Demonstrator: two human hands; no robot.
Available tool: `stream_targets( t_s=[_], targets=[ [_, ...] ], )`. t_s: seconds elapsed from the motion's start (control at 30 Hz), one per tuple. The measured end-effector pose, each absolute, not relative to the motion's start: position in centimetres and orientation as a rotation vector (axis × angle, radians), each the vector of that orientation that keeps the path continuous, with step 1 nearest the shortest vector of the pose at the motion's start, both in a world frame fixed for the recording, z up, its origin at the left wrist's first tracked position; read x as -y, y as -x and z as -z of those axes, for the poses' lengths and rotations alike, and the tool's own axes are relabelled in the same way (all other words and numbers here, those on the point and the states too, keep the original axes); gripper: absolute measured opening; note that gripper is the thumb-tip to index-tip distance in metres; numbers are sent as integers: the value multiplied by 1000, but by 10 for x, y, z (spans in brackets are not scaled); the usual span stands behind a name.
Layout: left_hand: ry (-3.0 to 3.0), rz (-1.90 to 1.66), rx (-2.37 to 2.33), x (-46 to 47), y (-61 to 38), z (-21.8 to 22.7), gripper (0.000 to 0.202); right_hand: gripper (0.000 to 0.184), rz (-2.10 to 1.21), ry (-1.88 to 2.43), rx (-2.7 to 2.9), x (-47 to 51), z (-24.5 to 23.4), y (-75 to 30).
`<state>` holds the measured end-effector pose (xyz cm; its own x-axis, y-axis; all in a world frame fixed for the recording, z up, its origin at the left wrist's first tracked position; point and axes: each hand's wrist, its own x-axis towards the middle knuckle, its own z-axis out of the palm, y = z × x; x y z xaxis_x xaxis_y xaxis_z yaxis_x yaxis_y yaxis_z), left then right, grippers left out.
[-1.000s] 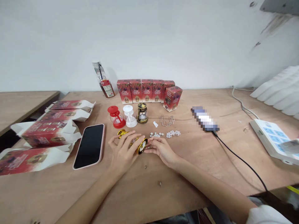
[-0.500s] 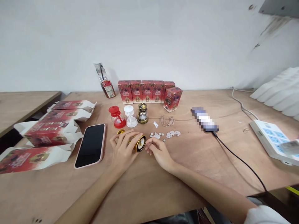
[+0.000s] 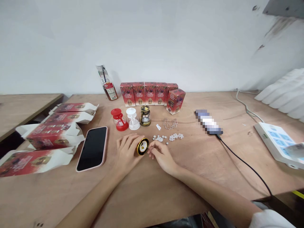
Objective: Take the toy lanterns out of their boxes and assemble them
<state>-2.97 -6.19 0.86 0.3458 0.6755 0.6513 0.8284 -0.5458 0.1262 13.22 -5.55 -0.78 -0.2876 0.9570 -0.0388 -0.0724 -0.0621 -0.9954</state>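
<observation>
My left hand (image 3: 127,152) is wrapped round a gold lantern (image 3: 142,146) lying on its side, its round base facing right; the rest is hidden under the fingers. Close beside that base is my right hand (image 3: 162,156), fingers curled together; whether a small part sits in them I cannot make out. Beyond the hands stand a red lantern (image 3: 122,124), a white lantern (image 3: 133,123) and a bronze lantern (image 3: 145,117). Small round button cells (image 3: 165,137), white plastic pieces (image 3: 174,137) and bent wire handles (image 3: 169,123) lie to the right of them.
Red printed boxes (image 3: 150,95) stand along the wall, near a bottle (image 3: 110,90). Opened cartons (image 3: 52,129) and a phone (image 3: 92,148) lie on the left. At right are a second phone (image 3: 208,122) on a black cable (image 3: 244,162) and a power strip (image 3: 273,136).
The left hand has turned and its fingers have closed further over the gold lantern, so the gold top that showed beyond them is now hidden. The right hand has barely moved.
</observation>
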Motion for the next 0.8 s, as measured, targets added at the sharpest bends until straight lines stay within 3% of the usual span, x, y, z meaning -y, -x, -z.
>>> stream_targets(
  t_s=[0.8],
  targets=[
    [2422, 961, 1359, 61, 30, -9, 34, 5, -1453, 1070, 1428, 54, 3, -133]
  ],
)
